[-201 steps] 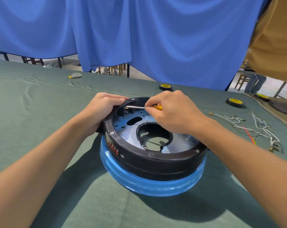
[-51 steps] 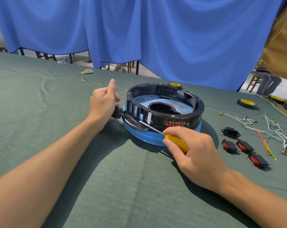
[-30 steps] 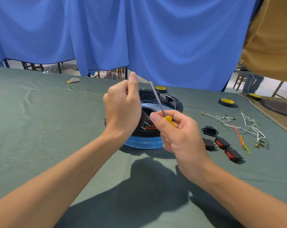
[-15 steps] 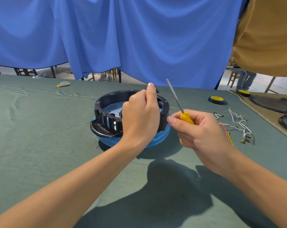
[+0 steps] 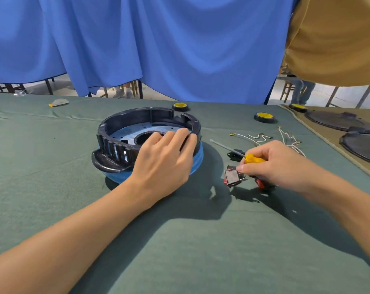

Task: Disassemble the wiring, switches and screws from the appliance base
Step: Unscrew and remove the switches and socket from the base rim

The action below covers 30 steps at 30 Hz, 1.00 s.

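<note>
The appliance base, a black ring on a blue bottom, sits on the green cloth. My left hand rests on its near right rim with the fingers laid over the edge. My right hand grips a yellow-handled screwdriver; its shaft points up and to the left. The fingertips of that hand touch a red rocker switch that stands tilted on the cloth. A second red switch shows under the hand, and a black socket lies behind the shaft. Loose white wires lie further back.
Black and yellow wheels lie near the table's far edge, one right behind the base. Two black round covers lie on a tan mat at the right. A person in a tan shirt stands at the upper right.
My left hand came down from a raised fist onto the base's rim. My right hand dropped to the right with the screwdriver, which tipped from upright to pointing left, and reached the switches.
</note>
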### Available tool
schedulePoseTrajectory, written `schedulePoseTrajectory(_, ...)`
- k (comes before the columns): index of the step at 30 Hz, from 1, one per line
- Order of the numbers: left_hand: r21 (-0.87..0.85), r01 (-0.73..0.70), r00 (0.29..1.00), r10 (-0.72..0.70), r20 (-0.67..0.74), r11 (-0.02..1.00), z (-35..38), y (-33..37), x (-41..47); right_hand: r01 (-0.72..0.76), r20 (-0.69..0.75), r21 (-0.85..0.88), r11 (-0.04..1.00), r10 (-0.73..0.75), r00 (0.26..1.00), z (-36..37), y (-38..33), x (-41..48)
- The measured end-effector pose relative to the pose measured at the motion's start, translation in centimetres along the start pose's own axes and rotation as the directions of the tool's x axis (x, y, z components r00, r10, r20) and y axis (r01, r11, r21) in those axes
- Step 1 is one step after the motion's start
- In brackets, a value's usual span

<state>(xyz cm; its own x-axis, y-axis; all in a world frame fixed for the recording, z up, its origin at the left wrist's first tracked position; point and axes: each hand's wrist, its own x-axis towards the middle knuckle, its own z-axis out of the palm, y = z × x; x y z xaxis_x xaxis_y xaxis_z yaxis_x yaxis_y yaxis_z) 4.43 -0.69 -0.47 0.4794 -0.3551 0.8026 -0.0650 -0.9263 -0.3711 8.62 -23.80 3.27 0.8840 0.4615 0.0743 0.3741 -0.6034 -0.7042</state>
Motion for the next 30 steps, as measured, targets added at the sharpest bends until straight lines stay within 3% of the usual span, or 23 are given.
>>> schedulePoseTrajectory(3, -0.017, -0.008, 0.999, 0.007, -0.049, 1.0, 0.1, -0.1, -0.2, -0.004, 0.054, -0.147, 0.989, 0.012, 0.998, 0.3, -0.1, -0.1)
schedulePoseTrajectory(8, -0.034, -0.016, 0.998, 0.013, -0.065, 0.999, 0.1, -0.1, -0.4, -0.053, 0.065, -0.235, 0.971, 0.07, 0.995, -0.2, -0.3, -0.1)
schedulePoseTrajectory(13, -0.044, -0.011, 0.999, 0.009, -0.039, 0.999, -0.1, 0.0, -0.4, -0.049, 0.013, -0.443, 0.895, 0.061, 0.998, -0.5, -0.1, -0.1)
schedulePoseTrajectory(19, -0.049, -0.004, 0.999, 0.002, -0.038, 0.999, -0.1, 0.0, -0.4, 0.096, -0.047, -0.301, 0.949, -0.116, 0.992, 0.1, -1.2, -0.8)
schedulePoseTrajectory(30, -0.061, -0.011, 1.0, 0.009, -0.03, 0.998, -0.3, 0.0, -0.4, 0.07, -0.005, -0.364, 0.929, -0.077, 0.997, 1.0, -1.2, -0.9)
